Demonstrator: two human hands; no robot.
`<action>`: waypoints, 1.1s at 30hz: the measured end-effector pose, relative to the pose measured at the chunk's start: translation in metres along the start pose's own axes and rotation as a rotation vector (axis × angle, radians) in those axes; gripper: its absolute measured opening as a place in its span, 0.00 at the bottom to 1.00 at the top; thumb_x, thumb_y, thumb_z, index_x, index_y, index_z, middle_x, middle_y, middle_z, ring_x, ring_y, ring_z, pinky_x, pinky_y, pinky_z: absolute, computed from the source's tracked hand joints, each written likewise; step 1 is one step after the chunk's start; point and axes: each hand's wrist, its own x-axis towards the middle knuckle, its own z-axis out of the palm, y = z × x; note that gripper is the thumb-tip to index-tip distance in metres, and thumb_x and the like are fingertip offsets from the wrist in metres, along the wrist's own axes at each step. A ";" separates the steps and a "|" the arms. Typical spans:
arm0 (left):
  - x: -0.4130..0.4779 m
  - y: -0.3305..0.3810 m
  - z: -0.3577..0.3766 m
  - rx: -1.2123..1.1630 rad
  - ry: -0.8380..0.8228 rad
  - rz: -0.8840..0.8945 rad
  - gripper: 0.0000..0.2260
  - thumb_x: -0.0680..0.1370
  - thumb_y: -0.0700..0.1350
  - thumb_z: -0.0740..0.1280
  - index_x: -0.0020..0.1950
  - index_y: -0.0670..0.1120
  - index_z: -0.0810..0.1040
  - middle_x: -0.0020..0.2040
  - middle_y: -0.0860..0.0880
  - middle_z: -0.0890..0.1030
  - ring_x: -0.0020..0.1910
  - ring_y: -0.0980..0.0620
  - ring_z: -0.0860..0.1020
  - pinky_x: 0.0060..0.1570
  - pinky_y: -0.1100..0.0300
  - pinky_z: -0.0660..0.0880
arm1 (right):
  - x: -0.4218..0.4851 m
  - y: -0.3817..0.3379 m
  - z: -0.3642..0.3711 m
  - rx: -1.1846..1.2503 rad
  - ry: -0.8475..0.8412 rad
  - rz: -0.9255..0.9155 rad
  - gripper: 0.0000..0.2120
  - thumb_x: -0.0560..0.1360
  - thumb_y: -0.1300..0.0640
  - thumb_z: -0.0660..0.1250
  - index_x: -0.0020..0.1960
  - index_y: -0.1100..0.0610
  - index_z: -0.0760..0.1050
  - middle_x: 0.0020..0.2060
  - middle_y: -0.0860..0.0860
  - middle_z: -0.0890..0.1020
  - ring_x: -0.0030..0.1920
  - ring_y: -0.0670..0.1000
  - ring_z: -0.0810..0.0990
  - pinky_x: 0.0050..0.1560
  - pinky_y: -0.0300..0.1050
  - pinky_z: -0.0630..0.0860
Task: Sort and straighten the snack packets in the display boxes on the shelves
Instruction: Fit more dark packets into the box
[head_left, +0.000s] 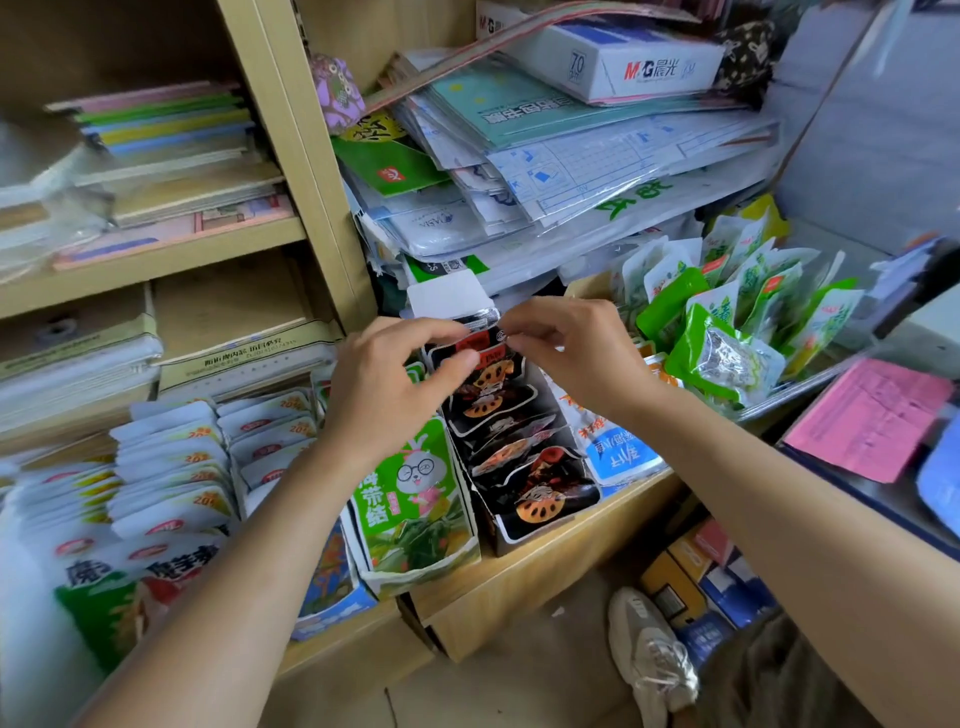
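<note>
Left hand (387, 374) and right hand (571, 353) pinch the rear packets (485, 340); level their top edges, then seat them upright in the box (514, 538).

Soft, even light fills the scene, fairly bright, with faint shadows. Glare streaks the plastic sleeves (587, 176). Wide-angle distortion bends the shelf post (296, 156), and the white packets (41, 519) at the left edge smear, washed out.

The left hand (395, 374) and right hand (571, 353) pinch the rearmost black lotus-root packets (485, 343) in the display box (511, 543) at the shelf's (561, 566) front edge.
</note>
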 end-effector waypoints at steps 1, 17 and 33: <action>0.000 0.000 0.003 0.024 -0.004 0.027 0.12 0.75 0.59 0.70 0.53 0.56 0.85 0.48 0.65 0.81 0.53 0.58 0.78 0.56 0.53 0.73 | -0.001 0.001 0.001 -0.009 0.005 -0.025 0.07 0.75 0.63 0.72 0.52 0.58 0.85 0.43 0.50 0.86 0.42 0.46 0.83 0.47 0.44 0.80; -0.022 0.014 -0.001 0.025 -0.069 0.158 0.14 0.75 0.58 0.71 0.52 0.51 0.86 0.55 0.56 0.82 0.57 0.55 0.77 0.60 0.55 0.71 | -0.043 -0.007 -0.046 0.076 -0.423 0.075 0.16 0.70 0.45 0.77 0.55 0.50 0.84 0.51 0.47 0.82 0.49 0.47 0.80 0.45 0.41 0.77; -0.055 0.022 0.024 0.101 -0.208 0.390 0.05 0.75 0.45 0.73 0.49 0.48 0.87 0.48 0.54 0.86 0.50 0.53 0.83 0.47 0.53 0.82 | -0.051 0.004 -0.035 0.026 -0.204 0.247 0.06 0.72 0.54 0.77 0.46 0.56 0.85 0.34 0.40 0.82 0.34 0.40 0.79 0.37 0.33 0.73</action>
